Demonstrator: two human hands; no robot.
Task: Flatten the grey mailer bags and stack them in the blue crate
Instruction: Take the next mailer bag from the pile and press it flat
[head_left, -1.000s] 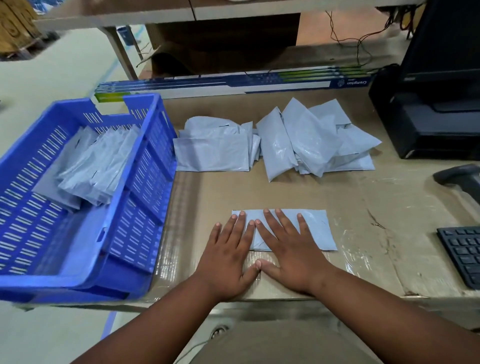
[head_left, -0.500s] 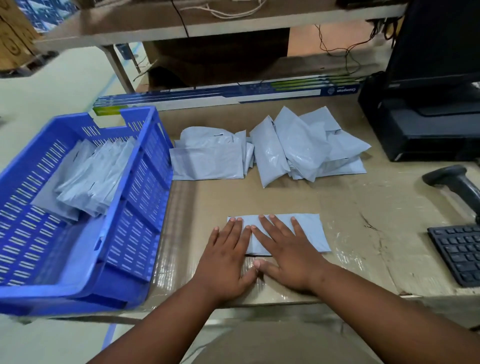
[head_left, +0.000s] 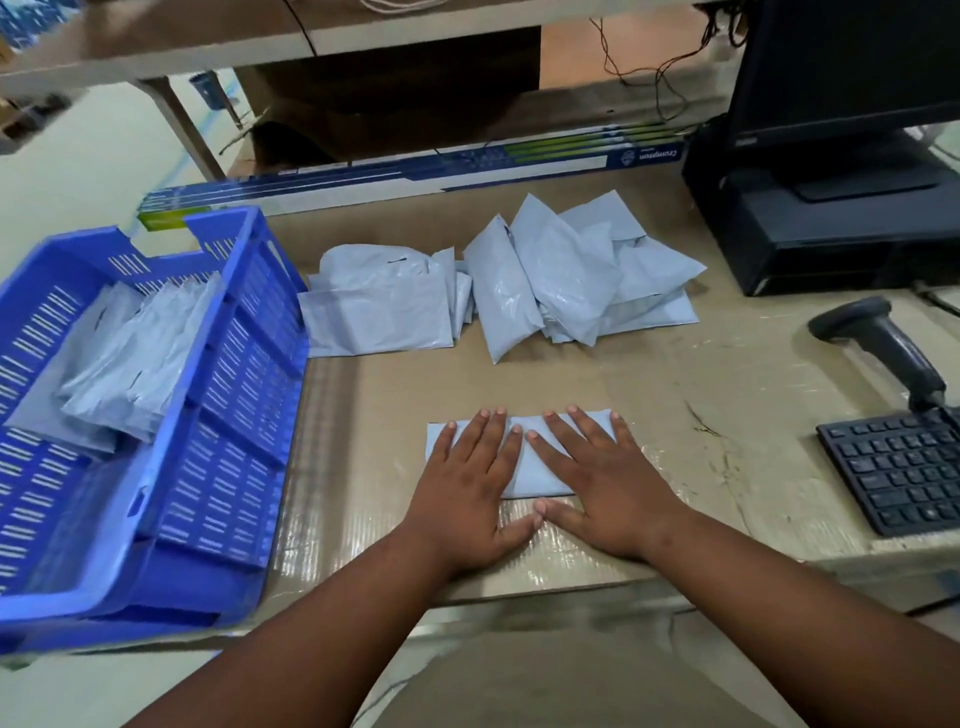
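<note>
1. The crate (head_left: 249, 395) sits at the left edge of the table (head_left: 701, 395). It holds a slanted stack of flattened bags (head_left: 130, 353). The layers overlap too much to count; I make out at least five or six. That part of the job looks done.
2. Far of centre lies the left pile (head_left: 379, 306), unflattened. One broad bag is on top with edges of others showing at its right; perhaps three or four in all.
3. Just right of it is the right pile (head_left: 566, 280), puffier and more jumbled. About six or seven bags overlap there, though I cannot count them exactly. Both piles remain to be done, so the task seems roughly a third to half complete.
4. Near centre, one bag (head_left: 535, 467) lies flat under both hands.
5. The left hand (head_left: 472, 488) is spread, its palm and straight fingers pressing down on the bag's left half.
6. The right hand (head_left: 602, 483) is likewise spread flat on the right half; the two thumbs touch at the near edge.
7. One scanner (head_left: 883, 343) and one keyboard (head_left: 904, 467) sit at the right.
</note>
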